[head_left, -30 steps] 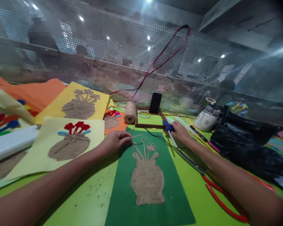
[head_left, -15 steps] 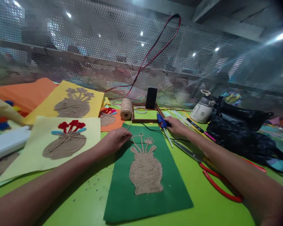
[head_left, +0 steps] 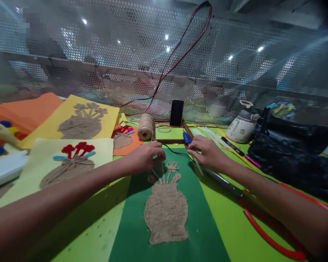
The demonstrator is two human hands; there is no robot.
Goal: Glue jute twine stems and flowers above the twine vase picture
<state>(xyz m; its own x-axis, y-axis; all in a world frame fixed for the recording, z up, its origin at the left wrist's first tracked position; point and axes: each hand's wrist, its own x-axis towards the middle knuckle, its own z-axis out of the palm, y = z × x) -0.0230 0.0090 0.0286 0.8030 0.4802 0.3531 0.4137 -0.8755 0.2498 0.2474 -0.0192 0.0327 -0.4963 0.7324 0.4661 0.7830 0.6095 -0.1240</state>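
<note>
My left hand (head_left: 151,156) pinches a strand of twine over the flower stems on the green sheet (head_left: 131,222); the strand leads up toward the twine spool (head_left: 146,127). Below the fingers lies a twine-covered vase shape (head_left: 167,213), with stems and a looped twine flower (head_left: 172,166) at its top. Loosely curved, the fingers of my right hand (head_left: 205,150) are apart beside the blue glue gun (head_left: 187,138), holding nothing that I can see. The hand partly covers the gun, and a pale glue stick (head_left: 198,167) shows below it.
Red-handled scissors (head_left: 273,240) lie under my right forearm. Vase pictures on yellow paper (head_left: 109,112) and cream paper (head_left: 104,149) are at left. A phone (head_left: 176,112) stands at the back; a bottle (head_left: 242,125) and black bag (head_left: 284,156) are at right.
My left hand has moved right, over the flower stems, with the twine. My right hand has come off the glue gun's back and shifted nearer to me. The view has tilted slightly.
</note>
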